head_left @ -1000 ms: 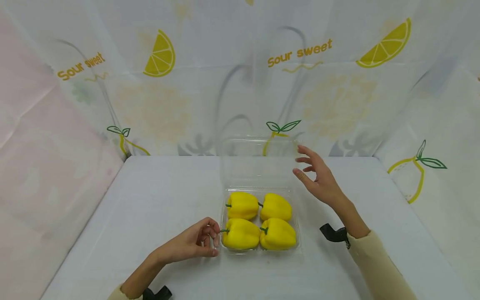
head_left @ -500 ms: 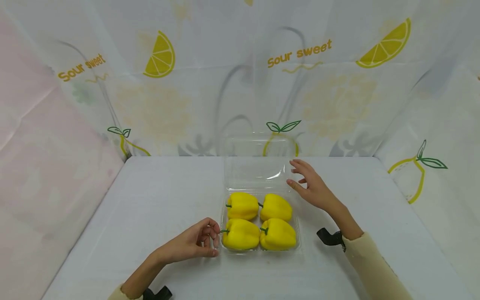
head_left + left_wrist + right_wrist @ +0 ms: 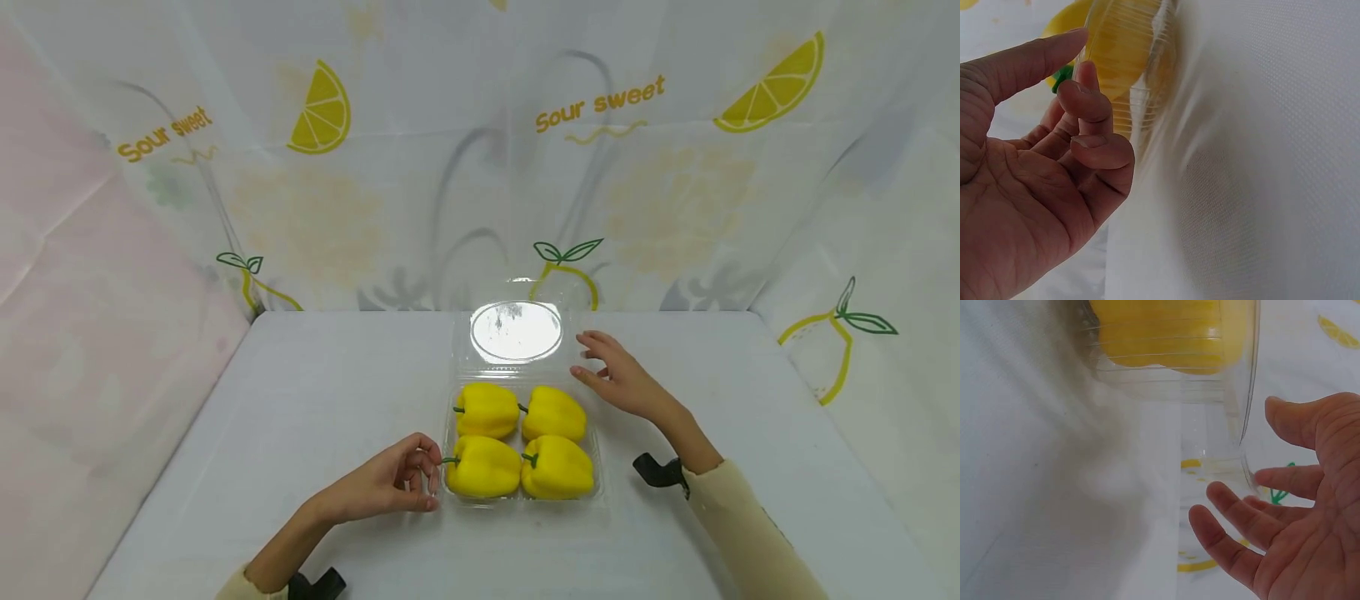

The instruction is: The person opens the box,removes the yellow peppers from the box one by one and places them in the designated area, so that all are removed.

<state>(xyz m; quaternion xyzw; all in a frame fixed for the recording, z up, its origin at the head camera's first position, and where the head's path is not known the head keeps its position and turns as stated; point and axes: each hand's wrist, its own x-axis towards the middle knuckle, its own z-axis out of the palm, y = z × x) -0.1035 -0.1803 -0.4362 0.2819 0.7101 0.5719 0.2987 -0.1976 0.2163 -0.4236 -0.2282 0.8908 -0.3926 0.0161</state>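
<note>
A clear plastic box (image 3: 598, 471) sits on the table with several yellow bell peppers (image 3: 486, 468) inside, their green stems pointing left. Its hinged clear lid (image 3: 516, 333) is raised and leans back, with a bright oval reflection on it. My left hand (image 3: 393, 479) is at the box's left side. In the left wrist view, its thumb and curled forefinger pinch the box's rim. My right hand (image 3: 626, 379) is beside the lid's right edge, fingers spread and loosely bent. A fingertip of the right hand (image 3: 1310, 506) overlaps the lid edge in the right wrist view; contact is unclear.
A white cloth covers the table (image 3: 330, 375). Behind it hangs a pale curtain (image 3: 405, 200) with lemon prints and lettering, and similar cloth flanks both sides. Black wrist mounts (image 3: 658, 471) stick out from both forearms.
The lid has tilted farther back and now shows the bright reflection. My right hand has moved down and to the left. The left hand and the peppers have stayed in place.
</note>
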